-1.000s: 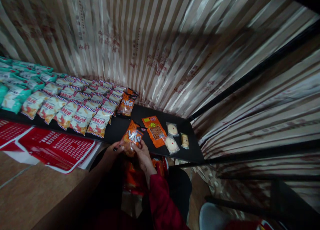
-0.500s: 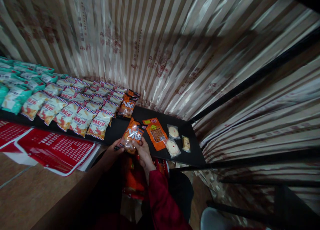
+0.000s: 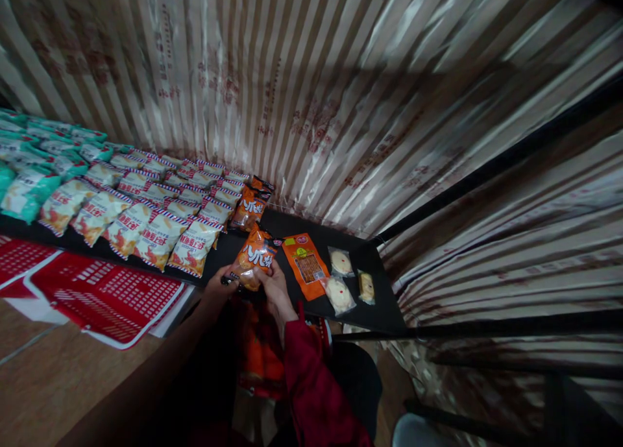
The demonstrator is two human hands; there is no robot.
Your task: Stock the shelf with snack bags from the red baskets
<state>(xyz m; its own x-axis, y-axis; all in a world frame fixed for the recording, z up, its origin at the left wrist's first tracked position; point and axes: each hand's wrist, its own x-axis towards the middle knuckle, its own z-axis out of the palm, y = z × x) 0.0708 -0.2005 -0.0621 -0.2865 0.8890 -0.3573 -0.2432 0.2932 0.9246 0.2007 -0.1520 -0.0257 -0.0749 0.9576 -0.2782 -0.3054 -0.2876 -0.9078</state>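
Note:
Between my two hands is an orange snack bag point(image 3: 254, 255) with large white lettering, tilted at the front edge of the black shelf point(image 3: 292, 221). My left hand point(image 3: 220, 285) is closed on its lower left corner. On its lower right side, my right hand point(image 3: 274, 285) grips the bag with the thumb on the front. Behind it, a similar orange bag point(image 3: 250, 207) stands at the end of the rows of white snack bags point(image 3: 158, 236). To the right lies a flat orange packet point(image 3: 306, 265) with a window showing brown food.
Two round white wrapped cakes point(image 3: 339, 296) and a small yellow wrapped piece point(image 3: 366, 287) lie at the right. Teal bags point(image 3: 32, 191) fill the far left. A red basket point(image 3: 111, 298) sits below the shelf. Striped sheeting point(image 3: 311, 96) hangs behind; a black pole point(image 3: 487, 165) slants at right.
Both hands have carried the orange bag slightly up and left, toward the similar bag behind it. The view has shifted a little; the other packets stay in place.

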